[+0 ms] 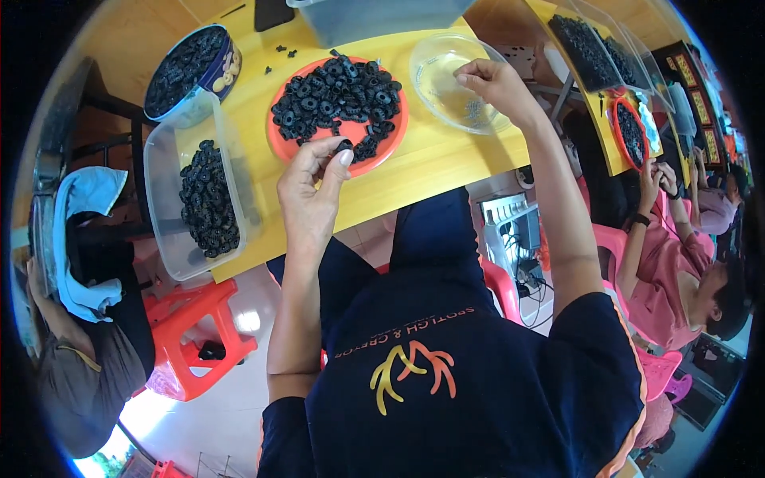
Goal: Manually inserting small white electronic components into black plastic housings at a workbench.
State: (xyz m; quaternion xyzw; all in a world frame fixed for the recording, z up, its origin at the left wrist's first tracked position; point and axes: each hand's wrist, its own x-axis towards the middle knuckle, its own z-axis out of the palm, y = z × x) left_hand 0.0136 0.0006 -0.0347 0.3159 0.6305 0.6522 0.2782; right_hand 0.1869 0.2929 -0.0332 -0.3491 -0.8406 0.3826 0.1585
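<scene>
My left hand (309,185) is closed, thumb and fingertips pinching a small black ring-shaped part (343,146) just above the near edge of a red plate (388,153). Many similar black toothed parts (327,94) are heaped on that plate, with a gap in the pile toward me. To the right, my right hand (496,86) hovers over a round clear plastic tub (434,73), its thumb and forefinger pressed together. Whatever lies between those fingertips is too small to make out. Tiny grey pieces (476,113) lie in the tub, partly beneath my hand.
A clear rectangular bin (163,203) of black parts (209,199) stands at the table's left. Behind it is a round tin (225,73), also filled. A grey bin (382,20) sits at the back. People work on both sides, near red stools (199,338).
</scene>
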